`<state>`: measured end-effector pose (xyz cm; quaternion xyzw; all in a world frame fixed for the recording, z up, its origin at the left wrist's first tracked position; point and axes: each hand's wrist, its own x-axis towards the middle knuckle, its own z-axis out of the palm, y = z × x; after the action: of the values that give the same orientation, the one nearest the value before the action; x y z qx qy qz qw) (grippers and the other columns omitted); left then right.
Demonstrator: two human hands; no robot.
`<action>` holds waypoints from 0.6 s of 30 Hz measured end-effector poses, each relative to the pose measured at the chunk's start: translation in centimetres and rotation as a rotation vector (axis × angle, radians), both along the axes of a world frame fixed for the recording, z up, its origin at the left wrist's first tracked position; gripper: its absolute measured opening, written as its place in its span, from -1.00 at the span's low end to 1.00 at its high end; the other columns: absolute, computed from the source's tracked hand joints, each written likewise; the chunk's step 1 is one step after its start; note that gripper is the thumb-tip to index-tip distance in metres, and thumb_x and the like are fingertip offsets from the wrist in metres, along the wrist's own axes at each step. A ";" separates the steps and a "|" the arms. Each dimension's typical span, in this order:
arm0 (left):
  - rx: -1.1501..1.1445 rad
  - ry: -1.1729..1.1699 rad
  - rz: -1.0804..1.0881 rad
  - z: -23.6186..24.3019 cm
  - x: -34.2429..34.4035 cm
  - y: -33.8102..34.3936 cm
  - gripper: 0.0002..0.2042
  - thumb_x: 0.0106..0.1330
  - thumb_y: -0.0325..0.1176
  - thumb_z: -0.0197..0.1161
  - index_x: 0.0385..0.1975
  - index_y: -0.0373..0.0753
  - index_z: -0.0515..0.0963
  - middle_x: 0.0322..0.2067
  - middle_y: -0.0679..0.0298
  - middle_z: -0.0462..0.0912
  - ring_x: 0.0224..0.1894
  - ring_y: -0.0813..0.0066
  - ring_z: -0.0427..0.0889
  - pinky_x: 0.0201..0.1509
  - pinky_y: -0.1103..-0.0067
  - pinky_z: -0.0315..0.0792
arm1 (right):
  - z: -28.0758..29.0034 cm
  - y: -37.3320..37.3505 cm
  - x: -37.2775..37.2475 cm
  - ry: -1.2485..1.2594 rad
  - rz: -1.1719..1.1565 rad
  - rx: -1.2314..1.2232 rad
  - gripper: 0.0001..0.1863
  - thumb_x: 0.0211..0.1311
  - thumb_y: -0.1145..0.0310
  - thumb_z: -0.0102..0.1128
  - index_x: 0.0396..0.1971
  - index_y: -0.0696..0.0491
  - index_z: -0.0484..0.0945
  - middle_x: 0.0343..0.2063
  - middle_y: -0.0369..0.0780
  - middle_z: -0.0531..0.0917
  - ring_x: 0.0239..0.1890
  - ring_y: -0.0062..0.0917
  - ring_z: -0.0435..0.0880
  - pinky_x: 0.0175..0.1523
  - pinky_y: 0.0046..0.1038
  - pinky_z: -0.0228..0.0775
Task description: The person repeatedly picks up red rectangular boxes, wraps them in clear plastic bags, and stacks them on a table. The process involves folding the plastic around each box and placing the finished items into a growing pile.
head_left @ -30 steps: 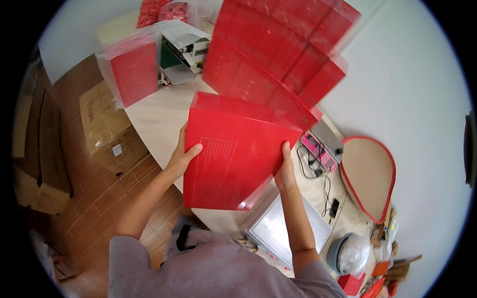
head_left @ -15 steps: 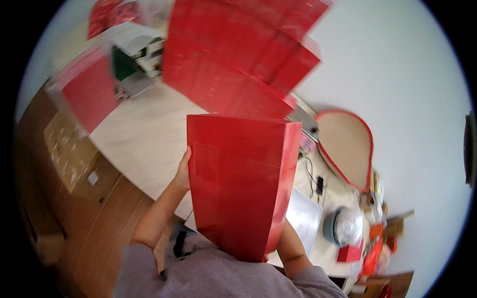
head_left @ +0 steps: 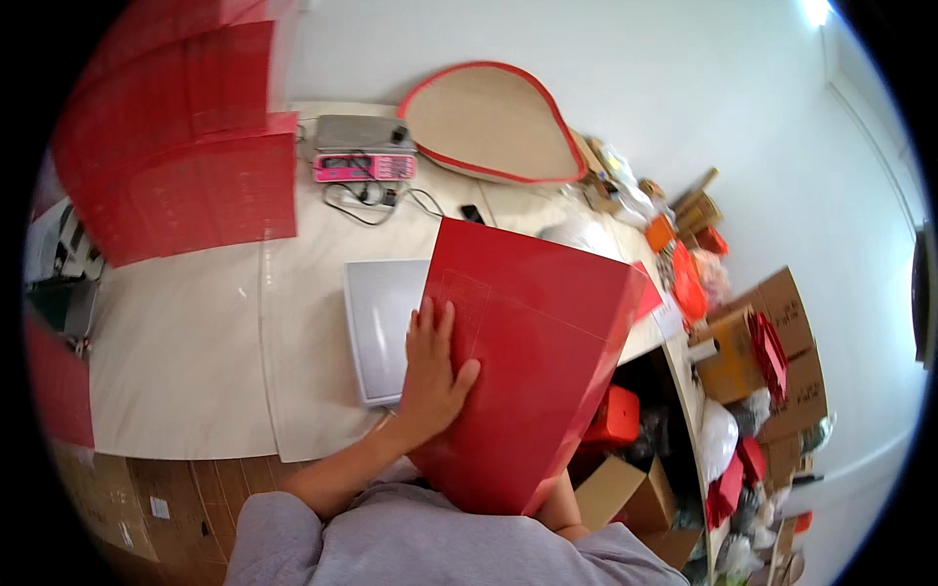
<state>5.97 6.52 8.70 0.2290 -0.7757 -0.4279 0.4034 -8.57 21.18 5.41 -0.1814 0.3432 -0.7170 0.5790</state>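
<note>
A large red paper package [head_left: 532, 361], slab-shaped with a narrow side panel, stands tilted against my body; I cannot tell if it is a bag or a box. It has a faint outlined panel and a crease near its far edge. My left hand [head_left: 435, 376] lies on its front face toward the left edge, fingers stretched out and thumb apart. From the lower edge my right forearm [head_left: 559, 510] goes up behind the package, which hides the right hand. Partly covered by the package, a flat silver-grey case [head_left: 376, 327] rests on the table.
Red packages [head_left: 210, 186] form a tall stack at the table's [head_left: 176, 361] left. A pink device [head_left: 363, 167], cables and a grey scale-like box [head_left: 357, 132] lie at the back. A beige red-rimmed tray [head_left: 489, 122] leans on the wall. Cartons [head_left: 772, 313] and bags crowd the right.
My view has swung to the right, so the red stack now sits far left. The left hand has gone from the package's left edge to flat on its front face.
</note>
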 end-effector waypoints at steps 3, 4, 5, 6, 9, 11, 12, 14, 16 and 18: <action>0.098 0.086 -0.236 -1.7 -3.5 7.7 -0.27 0.37 -0.01 -0.18 0.34 -0.35 -0.28 0.35 -0.15 -0.33 0.41 -0.04 -0.37 0.41 0.26 -0.38 | 1.5 4.6 -2.0 0.081 -0.142 0.024 -0.30 0.35 -0.08 -0.30 0.34 0.06 -0.03 0.35 -0.13 0.03 0.40 -0.33 -0.07 0.40 -0.30 -0.25; 0.340 0.170 -0.307 -2.1 -4.8 9.8 -0.30 0.39 -0.01 -0.20 0.35 -0.32 -0.24 0.35 -0.09 -0.27 0.39 0.04 -0.27 0.40 0.28 -0.28 | 2.1 5.5 -2.8 0.134 -0.184 0.042 -0.31 0.35 -0.07 -0.30 0.34 0.05 -0.03 0.35 -0.13 0.03 0.40 -0.33 -0.08 0.40 -0.30 -0.26; 0.584 0.252 -0.364 -2.6 -6.0 11.7 -0.34 0.41 -0.01 -0.22 0.35 -0.29 -0.20 0.35 -0.03 -0.21 0.38 0.12 -0.18 0.39 0.29 -0.18 | 2.8 6.1 -3.4 0.199 -0.222 0.063 -0.32 0.36 -0.05 -0.30 0.34 0.05 -0.02 0.35 -0.13 0.03 0.40 -0.33 -0.08 0.40 -0.30 -0.27; 0.837 0.339 -0.427 -3.1 -7.0 13.4 -0.37 0.43 -0.01 -0.24 0.35 -0.27 -0.17 0.35 0.02 -0.16 0.37 0.20 -0.08 0.38 0.31 -0.08 | 4.3 6.7 -3.8 0.291 -0.266 0.096 -0.33 0.36 -0.04 -0.30 0.34 0.05 -0.02 0.35 -0.12 0.02 0.40 -0.33 -0.09 0.40 -0.30 -0.27; 1.054 0.171 -0.724 -10.9 -9.1 14.9 -0.31 0.43 -0.03 -0.18 0.35 -0.30 -0.29 0.36 0.11 -0.16 0.11 0.34 0.39 0.12 0.45 0.35 | 5.9 5.4 -5.5 0.730 -0.285 0.204 -0.35 0.38 0.00 -0.29 0.34 0.05 -0.02 0.35 -0.11 0.02 0.40 -0.32 -0.10 0.40 -0.30 -0.29; 1.170 0.152 -0.818 -14.0 -11.3 15.8 -0.31 0.42 -0.03 -0.18 0.35 -0.29 -0.29 0.36 0.10 -0.16 0.11 0.33 0.38 0.12 0.45 0.35 | 6.0 4.5 -6.4 1.206 -0.260 0.304 -0.38 0.39 0.03 -0.28 0.34 0.04 0.00 0.35 -0.08 0.01 0.41 -0.31 -0.11 0.41 -0.30 -0.31; 1.209 0.160 -0.838 -14.9 -12.2 16.0 -0.31 0.42 -0.03 -0.18 0.35 -0.29 -0.28 0.36 0.10 -0.16 0.11 0.33 0.38 0.13 0.44 0.34 | 5.7 4.1 -6.9 1.472 -0.232 0.353 -0.39 0.39 0.05 -0.27 0.33 0.03 0.02 0.35 -0.05 0.01 0.41 -0.29 -0.11 0.41 -0.30 -0.33; 1.261 0.189 -0.846 -16.6 -13.0 15.5 -0.31 0.42 -0.03 -0.17 0.35 -0.29 -0.28 0.36 0.10 -0.16 0.12 0.32 0.37 0.13 0.44 0.34 | 3.8 2.4 -7.3 1.603 -0.212 0.458 -0.38 0.37 0.03 -0.23 0.32 0.04 0.06 0.33 0.02 0.03 0.39 -0.18 -0.07 0.40 -0.20 -0.30; 1.292 0.218 -0.821 -17.8 -12.5 15.0 -0.30 0.41 -0.02 -0.16 0.35 -0.29 -0.28 0.36 0.09 -0.17 0.12 0.31 0.36 0.13 0.44 0.33 | 1.9 0.7 -6.7 1.768 -0.148 0.562 -0.42 0.39 0.07 -0.25 0.30 0.06 0.09 0.32 0.00 0.05 0.39 -0.22 -0.05 0.41 -0.26 -0.29; 1.314 0.244 -0.802 -18.8 -11.6 14.9 -0.30 0.41 -0.02 -0.16 0.35 -0.29 -0.28 0.36 0.09 -0.17 0.13 0.31 0.36 0.14 0.43 0.33 | -0.1 -0.8 -5.3 1.892 -0.070 0.573 -0.42 0.37 0.03 -0.22 0.30 0.00 0.12 0.31 0.03 0.08 0.38 -0.18 -0.04 0.39 -0.15 -0.27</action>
<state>-5.66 21.42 -10.15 0.0744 -0.3369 -0.9350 0.0818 -13.91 20.41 5.36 -0.5222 0.8303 -0.1831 0.0667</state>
